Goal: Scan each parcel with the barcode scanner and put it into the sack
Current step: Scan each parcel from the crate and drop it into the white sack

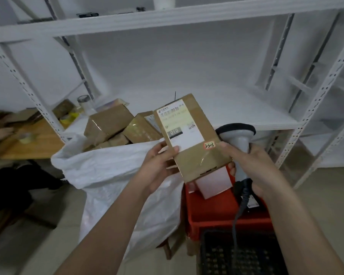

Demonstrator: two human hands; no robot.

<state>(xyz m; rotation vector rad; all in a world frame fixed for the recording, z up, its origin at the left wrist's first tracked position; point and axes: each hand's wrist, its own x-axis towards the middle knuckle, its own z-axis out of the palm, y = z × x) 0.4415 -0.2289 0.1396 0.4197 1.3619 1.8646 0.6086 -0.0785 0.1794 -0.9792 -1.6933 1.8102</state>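
I hold a brown cardboard parcel (193, 139) with a white shipping label facing up, above the sack's right edge. My left hand (159, 165) grips its lower left edge, thumb on the label. My right hand (252, 167) grips the grey barcode scanner (239, 139) by its handle, while its thumb presses the parcel's right side. The scanner head sits behind the parcel, its cable hanging down. The white woven sack (115, 175) stands open at the left, with several brown parcels (115, 128) inside.
A red crate (216, 211) holding a white box lies under the parcel, with a black crate (236, 253) in front of it. White metal shelving (187, 62) fills the background. At the left, a wooden table (24, 143) carries tape rolls, with another person's hand there.
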